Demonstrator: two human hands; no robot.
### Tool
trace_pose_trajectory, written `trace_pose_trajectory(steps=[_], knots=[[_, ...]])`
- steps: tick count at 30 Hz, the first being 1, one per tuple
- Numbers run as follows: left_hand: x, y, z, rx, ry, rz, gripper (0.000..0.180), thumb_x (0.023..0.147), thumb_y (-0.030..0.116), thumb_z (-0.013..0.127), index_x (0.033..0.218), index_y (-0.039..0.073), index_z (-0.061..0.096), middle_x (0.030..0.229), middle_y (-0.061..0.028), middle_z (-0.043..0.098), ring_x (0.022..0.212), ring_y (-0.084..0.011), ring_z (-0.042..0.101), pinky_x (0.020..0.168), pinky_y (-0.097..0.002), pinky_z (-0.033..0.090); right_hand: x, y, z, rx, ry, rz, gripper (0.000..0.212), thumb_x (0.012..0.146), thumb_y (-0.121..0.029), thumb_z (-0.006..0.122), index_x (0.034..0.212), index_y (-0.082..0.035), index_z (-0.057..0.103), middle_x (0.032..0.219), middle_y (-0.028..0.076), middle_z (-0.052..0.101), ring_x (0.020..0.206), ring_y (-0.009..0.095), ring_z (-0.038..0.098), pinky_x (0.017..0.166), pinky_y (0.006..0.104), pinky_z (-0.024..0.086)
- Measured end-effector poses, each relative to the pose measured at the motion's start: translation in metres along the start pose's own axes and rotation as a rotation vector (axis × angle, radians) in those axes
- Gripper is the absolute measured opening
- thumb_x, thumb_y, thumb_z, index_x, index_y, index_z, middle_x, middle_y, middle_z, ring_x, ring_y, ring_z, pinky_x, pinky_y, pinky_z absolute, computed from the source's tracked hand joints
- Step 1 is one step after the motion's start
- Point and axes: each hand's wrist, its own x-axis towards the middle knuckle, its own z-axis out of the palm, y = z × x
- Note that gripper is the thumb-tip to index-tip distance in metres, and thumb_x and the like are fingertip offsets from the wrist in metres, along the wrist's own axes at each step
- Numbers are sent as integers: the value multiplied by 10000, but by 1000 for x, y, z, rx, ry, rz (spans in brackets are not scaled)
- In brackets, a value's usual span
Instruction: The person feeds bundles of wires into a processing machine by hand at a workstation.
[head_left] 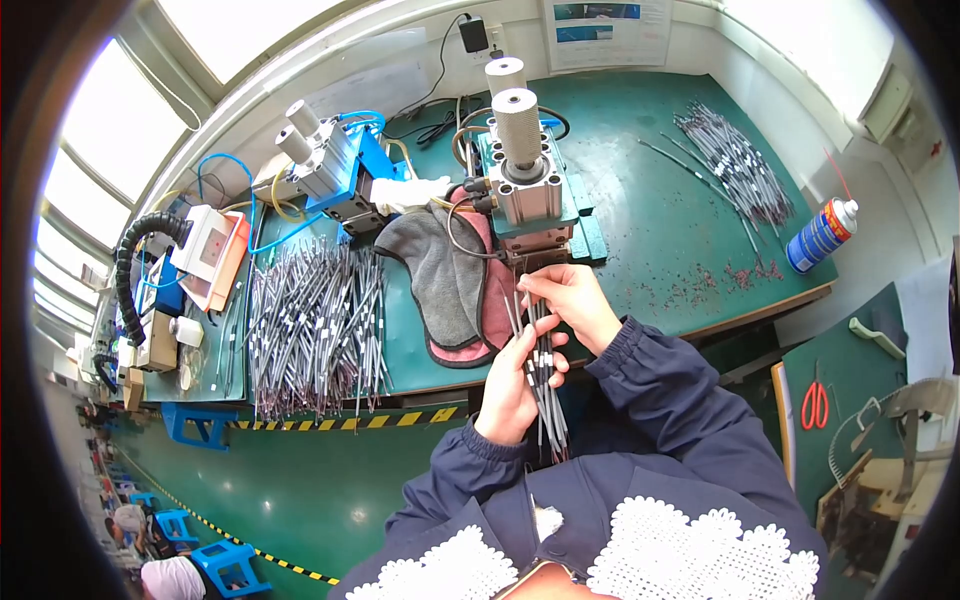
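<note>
My left hand (506,390) is wrapped around a small bundle of thin dark cables (549,415) with white tags, held upright in front of my body. Just above it, my right hand (578,302) is closed in a pinch at the upper ends of the cables, close to the base of a pneumatic press (530,200). The fingers seem to grip a single cable end, though its tip is too small to make out. To the left of the press lies a grey and pink cloth (440,285).
A large pile of tagged cables (315,330) covers the bench's left part; another cable pile (735,165) lies at far right. Nearby stand a blue spray can (822,236), reddish scraps (690,290), a second press (325,165) and an orange-white device (215,258). Red scissors (815,403) lie on a side table.
</note>
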Motion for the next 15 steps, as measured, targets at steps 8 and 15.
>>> trace_pose_trajectory(steps=[8, 15], knots=[[2, 2, 2, -35, -18, -13, 366, 962, 280, 413, 1216, 25, 483, 964, -93, 574, 702, -175, 572, 522, -254, 453, -2, -10, 4, 34, 21, 54, 175, 845, -150, 613, 850, 22, 642, 717, 47, 601, 641, 92, 553, 543, 212, 453], [5, 0, 1, -67, -37, -21, 366, 962, 276, 419, 1231, 33, 470, 960, -94, 569, 704, -184, 572, 518, -253, 453, 0, -8, 2, 60, 23, 44, 194, 840, -140, 606, 850, 52, 629, 733, 63, 587, 598, 123, 576, 440, 238, 483]])
